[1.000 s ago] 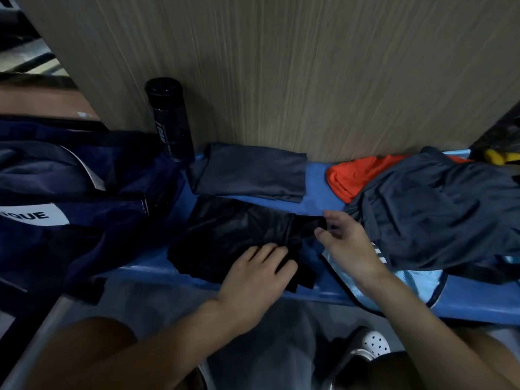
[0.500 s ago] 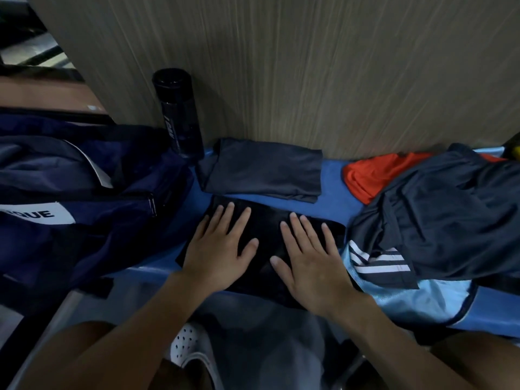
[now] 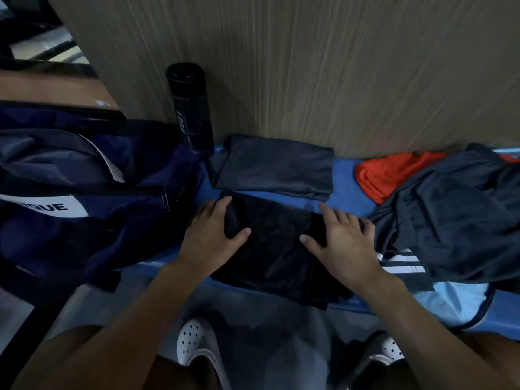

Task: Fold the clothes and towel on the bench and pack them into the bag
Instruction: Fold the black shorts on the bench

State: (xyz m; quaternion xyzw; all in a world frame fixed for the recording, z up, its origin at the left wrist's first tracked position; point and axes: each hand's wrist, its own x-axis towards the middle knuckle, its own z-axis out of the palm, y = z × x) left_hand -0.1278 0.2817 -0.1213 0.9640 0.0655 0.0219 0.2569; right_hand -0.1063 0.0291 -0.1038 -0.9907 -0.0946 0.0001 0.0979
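Observation:
A folded black garment (image 3: 275, 249) lies on the blue bench (image 3: 344, 192) in front of me. My left hand (image 3: 209, 235) holds its left edge, thumb on top and fingers down along the side. At the right edge my right hand (image 3: 342, 240) grips it the same way, thumb on the cloth and fingers curled over the edge. The navy bag (image 3: 84, 192) sits at the left, touching the bench end. A folded dark grey garment (image 3: 274, 167) lies behind the black one by the wall.
A black bottle (image 3: 192, 108) stands against the wooden wall between bag and grey garment. At the right lie an orange cloth (image 3: 385, 173), crumpled dark grey shorts (image 3: 464, 218) and a light blue garment (image 3: 450, 299). My knees and white shoes are below the bench edge.
Both hands lay flat on the middle of the black garment half a second ago; now they have slid apart to its left and right edges. The camera has moved closer.

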